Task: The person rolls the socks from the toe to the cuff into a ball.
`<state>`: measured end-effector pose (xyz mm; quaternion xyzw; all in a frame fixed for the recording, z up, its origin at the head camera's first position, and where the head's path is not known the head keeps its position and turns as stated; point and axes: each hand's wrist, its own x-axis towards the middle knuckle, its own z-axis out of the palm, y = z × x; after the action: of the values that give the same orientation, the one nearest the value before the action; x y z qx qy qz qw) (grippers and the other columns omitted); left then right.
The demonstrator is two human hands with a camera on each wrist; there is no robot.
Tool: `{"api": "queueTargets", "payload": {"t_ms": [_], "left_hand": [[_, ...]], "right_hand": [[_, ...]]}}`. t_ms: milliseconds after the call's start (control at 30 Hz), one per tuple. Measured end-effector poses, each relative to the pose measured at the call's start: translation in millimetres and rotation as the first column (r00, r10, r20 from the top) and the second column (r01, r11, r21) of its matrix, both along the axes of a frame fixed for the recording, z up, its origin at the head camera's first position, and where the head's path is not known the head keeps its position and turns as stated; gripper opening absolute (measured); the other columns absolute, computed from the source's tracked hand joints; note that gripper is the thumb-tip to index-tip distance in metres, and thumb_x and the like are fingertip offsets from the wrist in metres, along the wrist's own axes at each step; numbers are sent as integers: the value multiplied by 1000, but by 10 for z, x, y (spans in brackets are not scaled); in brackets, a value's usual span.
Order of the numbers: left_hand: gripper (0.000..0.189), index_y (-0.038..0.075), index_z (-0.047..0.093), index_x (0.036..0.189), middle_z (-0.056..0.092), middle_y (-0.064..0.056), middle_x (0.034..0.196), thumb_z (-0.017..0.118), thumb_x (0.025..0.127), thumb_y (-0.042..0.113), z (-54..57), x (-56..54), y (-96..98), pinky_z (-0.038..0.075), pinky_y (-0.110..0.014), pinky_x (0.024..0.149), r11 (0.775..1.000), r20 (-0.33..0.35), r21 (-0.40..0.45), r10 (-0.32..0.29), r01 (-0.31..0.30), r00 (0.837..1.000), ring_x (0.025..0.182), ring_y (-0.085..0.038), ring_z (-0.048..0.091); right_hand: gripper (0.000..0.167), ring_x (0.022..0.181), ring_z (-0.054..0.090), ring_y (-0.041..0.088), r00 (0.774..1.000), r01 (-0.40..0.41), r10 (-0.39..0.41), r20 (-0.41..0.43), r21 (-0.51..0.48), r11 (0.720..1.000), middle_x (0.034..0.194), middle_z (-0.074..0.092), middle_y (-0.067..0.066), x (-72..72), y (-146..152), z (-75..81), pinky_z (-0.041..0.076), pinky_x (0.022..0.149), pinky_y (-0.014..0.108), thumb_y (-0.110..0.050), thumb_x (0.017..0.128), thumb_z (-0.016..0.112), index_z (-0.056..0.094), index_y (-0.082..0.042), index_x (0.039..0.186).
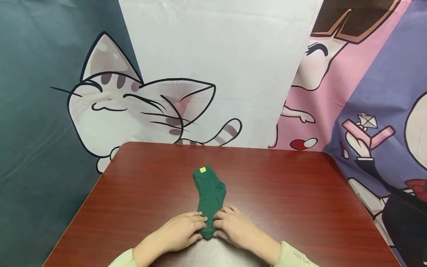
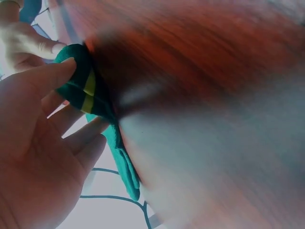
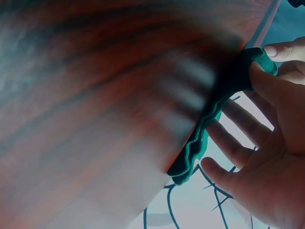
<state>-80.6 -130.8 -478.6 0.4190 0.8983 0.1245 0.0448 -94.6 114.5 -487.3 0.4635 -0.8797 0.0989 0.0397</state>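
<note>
A pair of dark green socks (image 1: pixel 211 193) lies flat on the table, layered, with a small yellow sticker (image 1: pixel 202 170) at the far end. At the near end the knit is turned up in a small fold. From the left, my left hand (image 1: pixel 182 230) pinches that end, its thumb (image 2: pixel 64 71) on the green knit and its fingers along the side. My right hand (image 1: pixel 236 227) grips the opposite side of the same end, thumb (image 3: pixel 267 83) against the fabric. Yellow bands on the folded end show in the left wrist view.
The reddish-brown wooden table (image 1: pixel 283 185) extends around the socks on all sides. Behind it hangs a cloth backdrop (image 1: pixel 213 44) printed with a cartoon cat and other figures, reaching down past the table's left and right edges.
</note>
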Motion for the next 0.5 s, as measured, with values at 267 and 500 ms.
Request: {"api": "queueTargets", "payload": {"t_ms": [267, 500], "left_hand": [[19, 14, 72, 113, 66, 2, 131, 63, 101, 24, 45, -16, 36, 47, -36, 106, 997, 79, 10, 80, -81, 994, 128, -20, 57], [18, 11, 73, 103, 67, 2, 116, 59, 102, 24, 63, -46, 136, 54, -32, 92, 986, 110, -1, 167, -168, 980, 112, -15, 61]], "right_hand": [[13, 110, 60, 13, 997, 38, -35, 69, -37, 999, 111, 68, -8, -27, 14, -13, 44, 105, 56, -30, 97, 68, 76, -20, 95], [16, 99, 55, 11, 995, 72, -70, 72, -31, 997, 102, 61, -8, -27, -2, -19, 47, 98, 40, -27, 98, 66, 68, -20, 84]]}}
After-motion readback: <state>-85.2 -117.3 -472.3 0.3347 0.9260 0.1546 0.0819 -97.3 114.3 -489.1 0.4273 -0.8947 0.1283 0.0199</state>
